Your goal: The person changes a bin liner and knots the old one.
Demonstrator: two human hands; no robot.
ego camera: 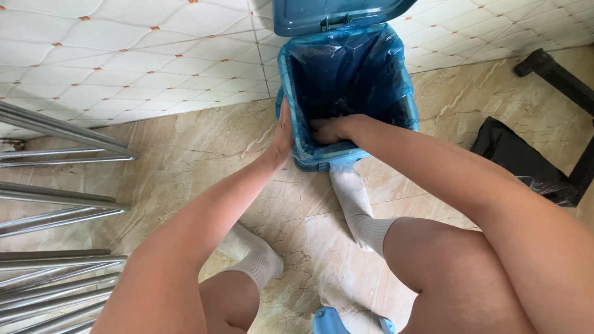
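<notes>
- Bin (322,162), blue with a blue liner (346,68), stands on the floor (204,148) by the tiled wall; its lid (334,12) is cut off.
- Our left hand (283,137) lies flat on its outside.
- Our right hand (328,130) curls over the liner's near rim, fingertips hidden; contents too dark to make out.

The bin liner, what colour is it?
Blue: the liner is translucent blue plastic, seen best in the head view.
</notes>
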